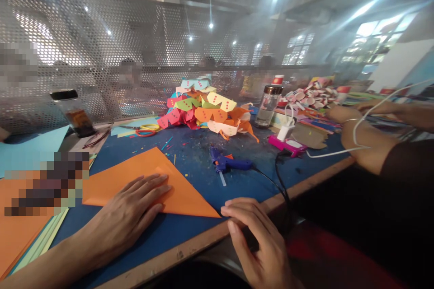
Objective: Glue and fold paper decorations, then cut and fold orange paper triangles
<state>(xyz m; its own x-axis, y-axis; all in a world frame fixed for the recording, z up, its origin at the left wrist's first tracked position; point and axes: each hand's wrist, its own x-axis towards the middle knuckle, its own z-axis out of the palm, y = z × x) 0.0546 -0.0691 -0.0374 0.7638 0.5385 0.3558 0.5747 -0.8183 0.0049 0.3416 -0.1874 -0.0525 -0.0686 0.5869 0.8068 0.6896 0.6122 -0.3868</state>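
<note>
A folded sheet of orange paper (142, 167) lies on the blue tabletop (190, 169) in front of me. My left hand (135, 203) rests flat on it, fingers stretched out and a little apart. At the sheet's right-hand point, by the table's front edge, is my right hand (257, 235). Its fingers are loosely curved, the thumb stands apart, and nothing shows between them. Beyond the paper lies a blue glue gun (230, 162) with a clear glue stick poking out.
Folded coloured paper pieces (206, 108) are heaped at the back. Scissors (145, 129), a jar of dark liquid (77, 117), a clear bottle (267, 106) and a pink power strip (288, 146) stand around. Paper stacks (30, 230) lie left. A co-worker's arm (366, 140) reaches in at right.
</note>
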